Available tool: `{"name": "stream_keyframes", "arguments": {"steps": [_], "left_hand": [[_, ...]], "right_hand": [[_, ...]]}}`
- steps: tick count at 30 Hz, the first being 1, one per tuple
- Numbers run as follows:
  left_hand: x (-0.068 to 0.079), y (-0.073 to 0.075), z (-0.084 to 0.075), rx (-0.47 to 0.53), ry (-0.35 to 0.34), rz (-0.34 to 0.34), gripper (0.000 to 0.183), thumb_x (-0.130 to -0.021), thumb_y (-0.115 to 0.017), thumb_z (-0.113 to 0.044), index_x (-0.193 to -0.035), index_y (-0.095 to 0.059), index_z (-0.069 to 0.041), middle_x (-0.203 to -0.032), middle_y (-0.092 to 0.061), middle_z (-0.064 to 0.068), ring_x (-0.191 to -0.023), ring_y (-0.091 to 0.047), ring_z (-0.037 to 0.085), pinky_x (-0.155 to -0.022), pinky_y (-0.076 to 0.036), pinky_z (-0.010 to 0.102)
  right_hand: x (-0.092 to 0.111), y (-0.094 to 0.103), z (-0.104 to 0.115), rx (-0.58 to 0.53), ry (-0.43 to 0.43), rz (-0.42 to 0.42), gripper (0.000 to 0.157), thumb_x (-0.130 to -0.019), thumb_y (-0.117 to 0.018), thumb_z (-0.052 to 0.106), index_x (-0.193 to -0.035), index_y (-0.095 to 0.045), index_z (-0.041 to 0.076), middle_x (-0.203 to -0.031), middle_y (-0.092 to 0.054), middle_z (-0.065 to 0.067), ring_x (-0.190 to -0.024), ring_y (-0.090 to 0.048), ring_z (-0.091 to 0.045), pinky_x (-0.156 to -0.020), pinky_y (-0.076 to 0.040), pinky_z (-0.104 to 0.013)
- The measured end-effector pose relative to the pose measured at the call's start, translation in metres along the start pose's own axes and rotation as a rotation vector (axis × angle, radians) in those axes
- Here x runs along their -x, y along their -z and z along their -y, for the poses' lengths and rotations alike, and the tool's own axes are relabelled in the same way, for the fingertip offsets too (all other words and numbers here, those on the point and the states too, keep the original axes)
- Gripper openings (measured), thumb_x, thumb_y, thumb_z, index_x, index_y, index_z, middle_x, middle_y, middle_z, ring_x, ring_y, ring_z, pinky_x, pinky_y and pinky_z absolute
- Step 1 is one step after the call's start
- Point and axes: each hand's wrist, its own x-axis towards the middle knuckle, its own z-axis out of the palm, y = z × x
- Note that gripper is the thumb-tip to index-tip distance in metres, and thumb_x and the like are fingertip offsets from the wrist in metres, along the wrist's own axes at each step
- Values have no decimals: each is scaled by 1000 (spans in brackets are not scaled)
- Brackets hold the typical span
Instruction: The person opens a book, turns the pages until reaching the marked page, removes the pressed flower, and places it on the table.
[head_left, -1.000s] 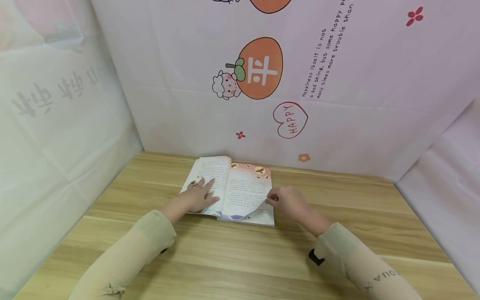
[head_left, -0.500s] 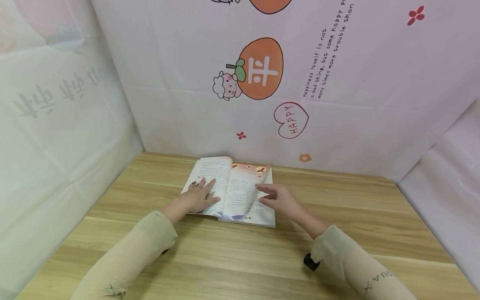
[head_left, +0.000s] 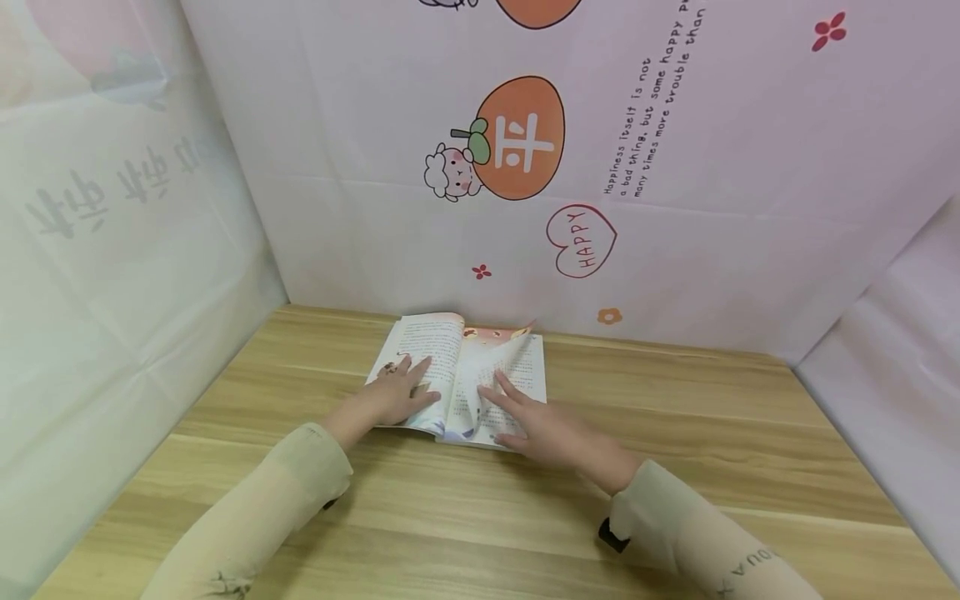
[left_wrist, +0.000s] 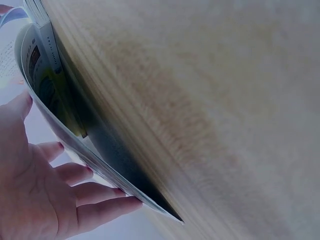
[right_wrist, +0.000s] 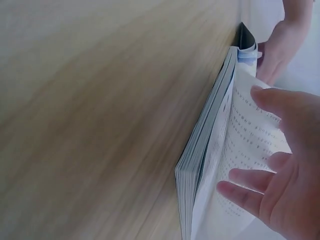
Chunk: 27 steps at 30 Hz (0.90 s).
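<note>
An open book (head_left: 431,337) lies on the wooden table close to the back wall. My left hand (head_left: 393,398) rests with spread fingers on its left-hand page; in the left wrist view those fingers (left_wrist: 105,192) lie along the book's raised outer edge. On the right side a single page (head_left: 476,367) stands curled up and bends toward the spine. My right hand (head_left: 543,427), fingers extended and apart, is at that page's curled side, over the right half of the book. The right wrist view shows its fingers (right_wrist: 245,197) in front of printed text, with nothing pinched.
The wood-grain table (head_left: 450,525) extends in front of the book and to both sides. A printed white cloth wall (head_left: 360,208) rises right behind the book, and more cloth (head_left: 127,292) hangs at the left and right.
My right hand has released its pinch on the page edge, spread its fingers and moved left over the book. The page has curled farther left. My left hand has stayed put.
</note>
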Motion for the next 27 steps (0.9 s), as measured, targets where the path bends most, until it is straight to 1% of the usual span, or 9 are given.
{"name": "stream_keyframes", "arguments": {"steps": [4,7,8,11,15,18,22,25,27], "left_hand": [[-2,-1,2,5,-34,-29,71,-110,-39,-50,-164,-20,-9,-163,-18,31,-148,-21,54,-119,-19,63],[-4,0,3,51,-41,-65,66,-111,-36,-44,-164,-22,-7,-163,-22,30,-148,-24,51,-119,-20,62],[-4,0,3,71,-41,-78,65,-112,-35,-43,-164,-22,-6,-163,-23,30,-148,-25,50,-119,-21,61],[-4,1,3,121,-39,-109,63,-112,-34,-41,-164,-21,-7,-163,-26,27,-148,-28,48,-119,-23,60],[-5,-1,3,133,-48,-130,64,-112,-32,-42,-164,-20,-7,-163,-27,26,-147,-30,47,-118,-25,60],[-6,-2,3,128,-51,-141,67,-112,-32,-44,-164,-18,-4,-163,-27,28,-147,-30,47,-118,-25,60],[-6,-1,2,130,-48,-144,76,-111,-35,-48,-164,-6,-1,-164,-20,30,-149,-26,46,-119,-25,58],[-4,-1,0,140,-55,-155,83,-110,-38,-50,-163,3,0,-165,-11,31,-149,-24,47,-118,-25,59],[-3,0,-1,154,-52,-159,86,-109,-40,-49,-162,7,-1,-166,-3,30,-148,-23,49,-117,-27,61]], "right_hand": [[-5,-4,3,46,13,28,66,-104,-63,30,-163,-32,29,-170,-13,-13,-132,-55,-35,-85,-58,-48],[-7,-5,5,45,44,35,63,-105,-62,25,-162,-35,26,-170,-15,-15,-133,-54,-34,-85,-57,-48],[-7,-5,6,49,56,40,62,-105,-62,24,-161,-36,26,-170,-15,-14,-135,-53,-33,-88,-56,-48],[-9,-5,8,36,95,57,60,-104,-62,20,-160,-39,22,-171,-13,-11,-134,-53,-29,-88,-56,-45],[-13,-7,10,33,130,72,60,-104,-63,21,-159,-41,20,-171,-12,-9,-136,-51,-27,-95,-54,-42],[-14,-7,13,25,147,72,59,-104,-63,23,-159,-41,19,-171,-14,-9,-142,-45,-28,-104,-49,-44],[-15,-5,17,14,198,75,55,-104,-61,14,-156,-45,18,-170,-19,-9,-147,-37,-32,-109,-45,-47],[-16,-4,21,11,235,92,54,-103,-61,7,-154,-48,16,-169,-21,-9,-149,-32,-36,-112,-41,-50],[-17,-4,24,5,252,106,54,-102,-60,5,-154,-49,16,-169,-21,-8,-149,-31,-39,-113,-40,-51]]}}
